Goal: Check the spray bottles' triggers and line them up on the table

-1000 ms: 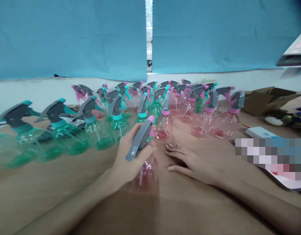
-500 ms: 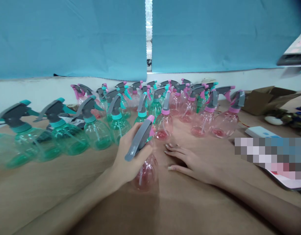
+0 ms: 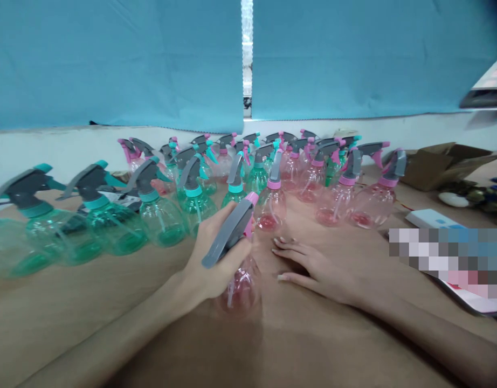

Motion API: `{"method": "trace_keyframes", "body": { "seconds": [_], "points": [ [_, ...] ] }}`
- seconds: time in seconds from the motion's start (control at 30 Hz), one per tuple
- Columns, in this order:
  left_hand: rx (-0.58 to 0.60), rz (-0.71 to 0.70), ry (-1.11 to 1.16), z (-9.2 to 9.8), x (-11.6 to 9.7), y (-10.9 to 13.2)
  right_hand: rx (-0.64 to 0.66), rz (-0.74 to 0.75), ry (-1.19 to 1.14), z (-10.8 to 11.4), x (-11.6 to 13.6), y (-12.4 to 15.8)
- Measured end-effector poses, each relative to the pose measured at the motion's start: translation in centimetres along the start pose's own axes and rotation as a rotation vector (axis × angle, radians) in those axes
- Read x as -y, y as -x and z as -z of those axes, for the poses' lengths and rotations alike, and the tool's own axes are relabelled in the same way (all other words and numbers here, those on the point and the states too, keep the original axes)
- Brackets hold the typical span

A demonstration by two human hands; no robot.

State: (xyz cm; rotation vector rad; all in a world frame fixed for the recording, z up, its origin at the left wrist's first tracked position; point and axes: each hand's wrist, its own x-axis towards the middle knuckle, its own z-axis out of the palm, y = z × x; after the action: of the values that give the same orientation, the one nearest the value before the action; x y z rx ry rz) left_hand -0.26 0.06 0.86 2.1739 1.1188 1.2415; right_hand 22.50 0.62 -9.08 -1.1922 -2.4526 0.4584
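My left hand (image 3: 210, 258) is wrapped round the neck of a pink spray bottle (image 3: 242, 291), which stands upright near the middle of the table. Its grey sprayer top with a pink nozzle points away from me and to the right; the collar is hidden by the fingers. My right hand (image 3: 317, 269) lies flat on the wood just right of that bottle, fingers spread and holding nothing. Directly beyond the hands are another pink spray bottle (image 3: 271, 207) and a green spray bottle (image 3: 198, 207).
Several green bottles (image 3: 117, 229) line the left side, and pink ones (image 3: 372, 205) stand to the right, with more mixed behind. An open cardboard box (image 3: 430, 164) is at the back right, near a white and blue box (image 3: 434, 218). Blue curtains (image 3: 119, 64) hang behind.
The sprayer top in my left hand has turned slightly, its rear end swinging a little left. My right hand stays in place.
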Motion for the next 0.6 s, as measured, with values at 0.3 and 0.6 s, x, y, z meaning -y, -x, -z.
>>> {"method": "trace_keyframes", "body": {
  "seconds": [0.3, 0.6],
  "points": [
    [0.013, -0.031, 0.044, 0.03, 0.12, -0.16, -0.025, 0.019, -0.019, -0.20, -0.26, 0.04],
    [-0.042, 0.092, 0.028, -0.70, 0.06, 0.25, -0.030, 0.021, -0.025, -0.33, -0.41, 0.09]
  ]
}}
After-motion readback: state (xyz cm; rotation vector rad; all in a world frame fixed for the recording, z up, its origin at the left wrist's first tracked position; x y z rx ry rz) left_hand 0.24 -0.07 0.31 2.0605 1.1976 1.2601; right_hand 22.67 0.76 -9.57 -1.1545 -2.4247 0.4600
